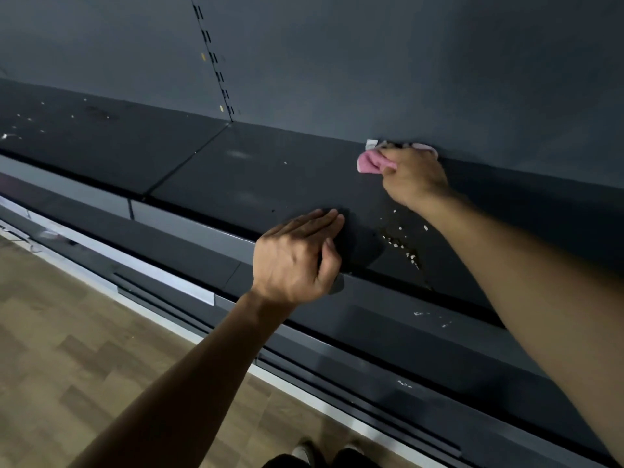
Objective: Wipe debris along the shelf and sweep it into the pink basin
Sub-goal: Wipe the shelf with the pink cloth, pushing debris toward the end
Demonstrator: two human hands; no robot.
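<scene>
Dim light, dark grey back wall (371, 62) with a slotted upright strip (216, 67), wood-look plank floor (84, 349), pale baseboard trim (175, 327)

Shelf (256, 177): open run leftward; back wall (371, 62) bounds far side; debris (401, 243) near right, scattered specks (30, 125) far left.

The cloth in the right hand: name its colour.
Pink, with a white edge; the cloth shows in the head view.

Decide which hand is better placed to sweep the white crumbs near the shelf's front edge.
Right. The right hand already grips the pink cloth on the shelf, with the crumbs just below its wrist. The left hand lies beside them, cloth-free.
</scene>
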